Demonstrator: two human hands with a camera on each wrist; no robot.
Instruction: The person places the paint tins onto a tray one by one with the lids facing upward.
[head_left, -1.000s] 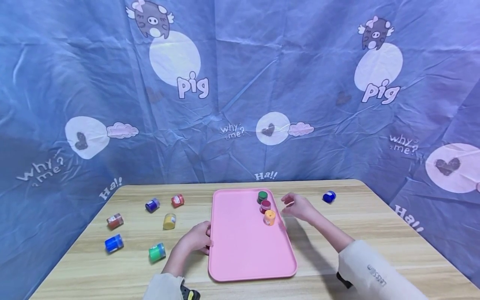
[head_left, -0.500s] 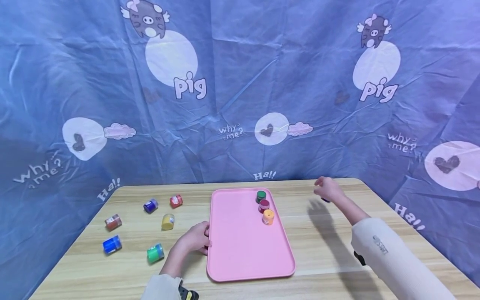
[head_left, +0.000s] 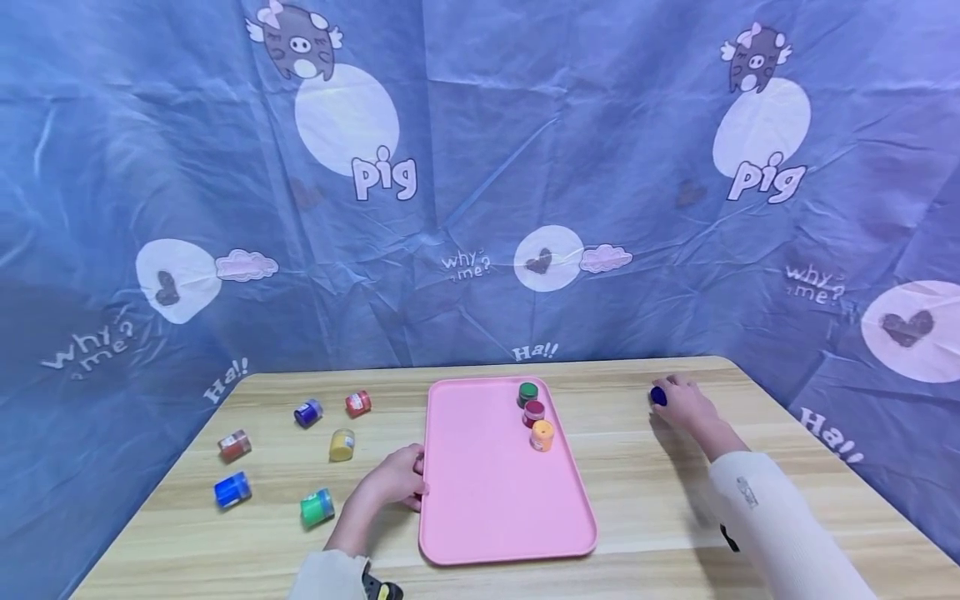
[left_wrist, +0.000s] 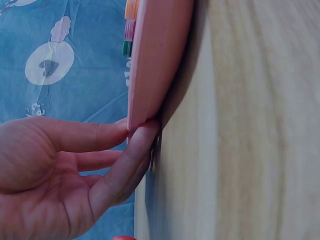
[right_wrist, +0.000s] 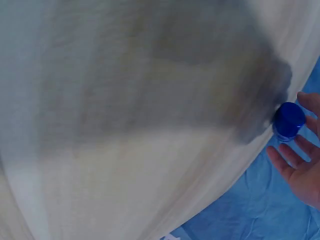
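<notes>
Right hand (head_left: 684, 403), fingers parted, at blue jar (right_wrist: 289, 118) — likely light, rigid, slick, best gripped round sides — left hand (head_left: 393, 477) pinches pink tray (head_left: 502, 500).

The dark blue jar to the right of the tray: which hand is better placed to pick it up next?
Probably the right hand: its fingers are at the dark blue jar. The left hand pinches the pink tray by its left edge, across the tray from that jar.
</notes>
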